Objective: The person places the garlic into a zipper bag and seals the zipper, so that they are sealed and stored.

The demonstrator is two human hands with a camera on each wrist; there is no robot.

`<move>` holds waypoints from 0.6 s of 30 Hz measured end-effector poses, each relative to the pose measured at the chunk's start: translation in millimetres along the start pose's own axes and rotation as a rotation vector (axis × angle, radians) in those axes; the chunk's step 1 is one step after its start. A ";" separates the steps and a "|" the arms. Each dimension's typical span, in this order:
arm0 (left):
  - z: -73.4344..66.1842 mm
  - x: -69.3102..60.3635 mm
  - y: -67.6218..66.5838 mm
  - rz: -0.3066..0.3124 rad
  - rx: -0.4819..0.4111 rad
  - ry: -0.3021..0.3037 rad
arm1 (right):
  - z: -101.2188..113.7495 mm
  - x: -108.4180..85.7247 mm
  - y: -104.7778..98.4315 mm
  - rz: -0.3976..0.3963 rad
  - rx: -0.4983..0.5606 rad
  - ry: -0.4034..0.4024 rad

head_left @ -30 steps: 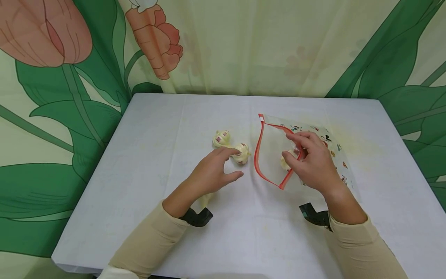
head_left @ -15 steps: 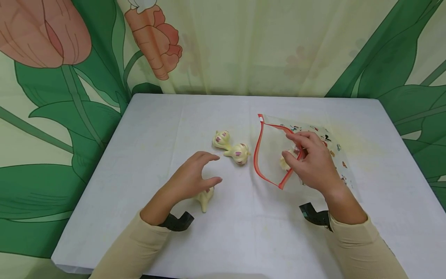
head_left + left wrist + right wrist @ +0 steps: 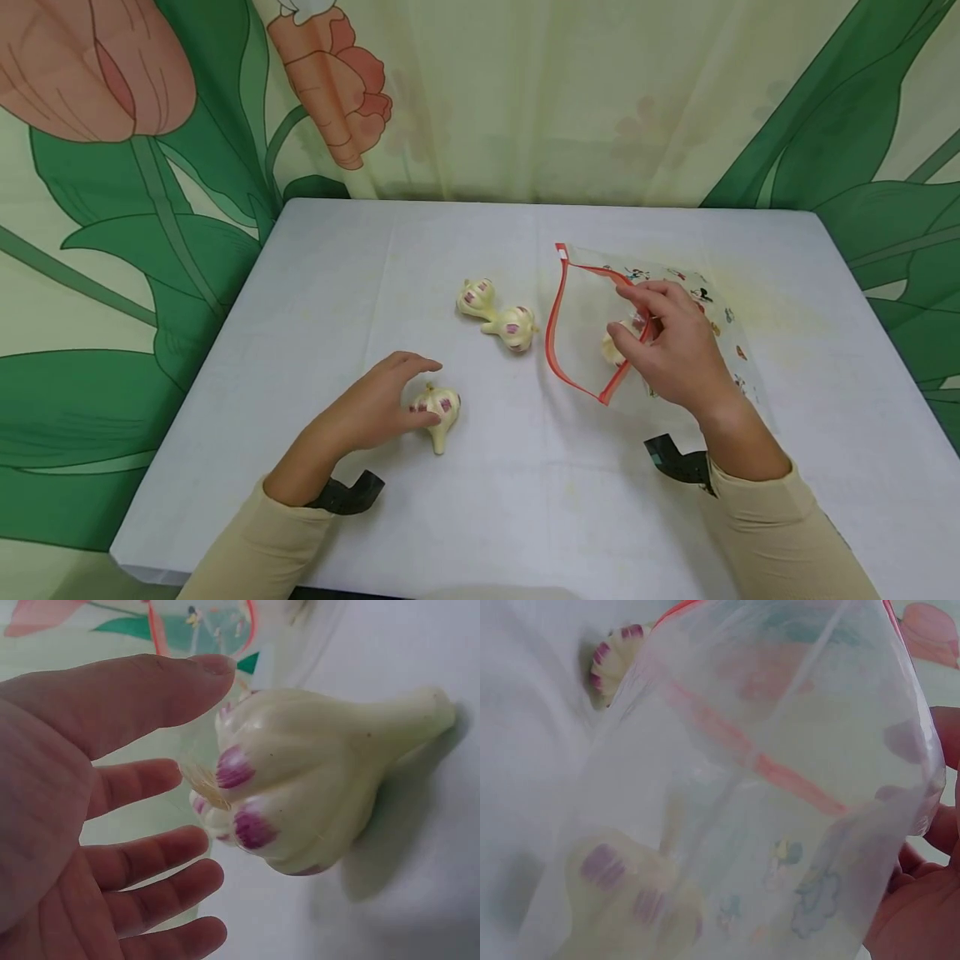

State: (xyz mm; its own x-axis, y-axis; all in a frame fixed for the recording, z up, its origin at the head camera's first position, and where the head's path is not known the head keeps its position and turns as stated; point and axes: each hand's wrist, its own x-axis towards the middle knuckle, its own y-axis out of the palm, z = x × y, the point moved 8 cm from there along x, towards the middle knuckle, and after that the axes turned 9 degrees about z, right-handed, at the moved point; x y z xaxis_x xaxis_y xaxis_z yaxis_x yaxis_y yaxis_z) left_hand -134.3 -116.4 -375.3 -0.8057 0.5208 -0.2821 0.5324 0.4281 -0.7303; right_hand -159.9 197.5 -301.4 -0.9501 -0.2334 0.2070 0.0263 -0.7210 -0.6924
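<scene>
My left hand (image 3: 378, 404) is spread beside a cream garlic bulb (image 3: 444, 406) with purple patches. In the head view its thumb overlaps the bulb; in the left wrist view its fingers (image 3: 161, 855) look relaxed, and no grip on the bulb (image 3: 307, 780) shows. With my right hand (image 3: 678, 354) I pinch the rim of a clear zip bag (image 3: 555, 333), holding its red-edged mouth wide. The bag carries small coloured prints. One garlic bulb (image 3: 630, 900) shows through the plastic, low in the bag; in the head view my right fingers partly hide it.
Two more garlic bulbs, a rear one (image 3: 476, 297) and a nearer one (image 3: 517, 329), lie together left of the bag's mouth. All this is on a white-covered table (image 3: 337, 275). Behind its far edge hangs a curtain (image 3: 525, 100) printed with flowers and leaves.
My left hand has moved left and toward me, from beside the two bulbs to the nearer single bulb, which it partly covered before. The right hand and bag have stayed in place.
</scene>
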 end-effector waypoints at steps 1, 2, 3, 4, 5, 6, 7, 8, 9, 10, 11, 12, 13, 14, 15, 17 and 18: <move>1.8 -1.1 1.0 0.002 -0.004 -0.003 | 0.2 0.0 0.1 0.000 0.000 -0.001; 3.4 -2.1 2.1 0.005 -0.011 -0.004 | 0.4 0.0 0.2 0.000 -0.001 0.000; 4.6 -3.0 3.3 0.009 -0.019 -0.002 | 0.5 0.0 0.4 0.000 -0.001 -0.001; 5.5 -3.2 4.5 0.013 -0.022 0.006 | 0.4 0.1 0.3 -0.001 -0.002 0.000; 6.4 -3.5 5.7 0.017 -0.025 0.012 | 0.3 0.1 0.2 -0.002 -0.002 0.000; 7.3 -3.8 6.9 0.019 -0.027 0.018 | 0.2 0.1 0.2 -0.001 -0.002 0.001; 8.2 -4.1 8.1 0.020 -0.030 0.025 | 0.0 0.0 0.2 0.000 -0.002 0.003; 8.7 -4.5 9.3 0.021 -0.033 0.033 | -0.1 0.1 0.2 0.001 -0.001 0.005; 9.3 -4.7 10.6 0.020 -0.033 0.040 | -0.2 0.1 0.2 0.002 0.001 0.006; 10.0 -4.8 11.9 0.019 -0.030 0.045 | -0.3 0.2 0.2 0.003 0.000 0.008; 10.1 -4.8 12.9 0.016 -0.025 0.050 | -0.3 0.3 0.2 0.004 0.001 0.008; 9.9 -4.5 14.0 0.015 -0.018 0.059 | -0.3 0.4 0.3 0.004 0.000 0.009; 9.9 -4.1 15.2 0.016 -0.014 0.066 | -0.2 0.5 0.3 0.004 -0.001 0.009; 9.5 -3.8 16.2 0.015 -0.008 0.074 | -0.2 0.5 0.4 0.004 -0.001 0.009; 9.3 -3.4 17.0 0.013 0.001 0.080 | -0.2 0.5 0.4 0.004 -0.004 0.009; 8.2 -2.6 17.7 0.003 0.016 0.095 | 0.0 0.3 0.5 0.003 -0.005 0.008; 7.9 -2.3 17.6 -0.002 0.020 0.100 | 0.1 0.2 0.5 0.003 -0.006 0.007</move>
State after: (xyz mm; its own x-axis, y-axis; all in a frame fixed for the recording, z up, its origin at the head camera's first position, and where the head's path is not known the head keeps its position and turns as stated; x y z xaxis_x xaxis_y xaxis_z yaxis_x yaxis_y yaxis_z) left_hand -125.2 -115.9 -392.4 -0.7765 0.5914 -0.2175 0.5243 0.4148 -0.7437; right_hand -160.1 197.1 -301.6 -0.9522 -0.2307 0.2002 0.0270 -0.7164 -0.6971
